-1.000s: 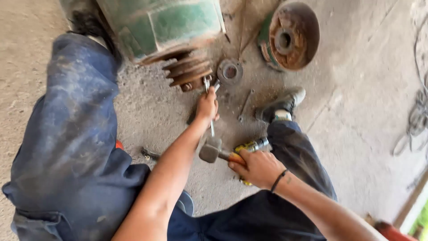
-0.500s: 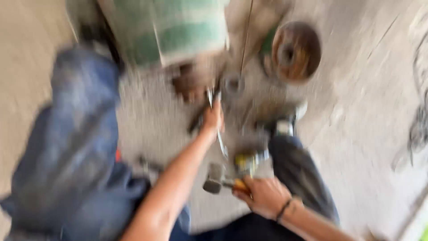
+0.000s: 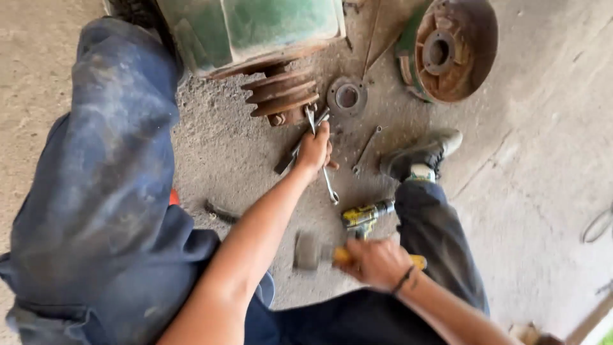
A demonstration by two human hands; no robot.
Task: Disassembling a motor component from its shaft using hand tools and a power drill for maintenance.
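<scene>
Fingers of the left hand (image 3: 314,148) clench a slim silver steel wrench (image 3: 311,119), its long axis pointing up at the rusty grooved pulley (image 3: 281,94); the right hand (image 3: 377,262) grips a yellow-handled hammer (image 3: 309,250), head leftward, well below.

Soft, even daylight throughout, no harsh glare. Brightest on the pale concrete floor (image 3: 549,160) along the right side; dimmer at the upper centre beneath the green machine (image 3: 255,29), with a soft shadow there. Mostly sharp at centre. Slight motion blur on the right hand (image 3: 377,262) and hammer (image 3: 313,251) at lower centre. Wide-angle stretching toward left and bottom edges.
</scene>
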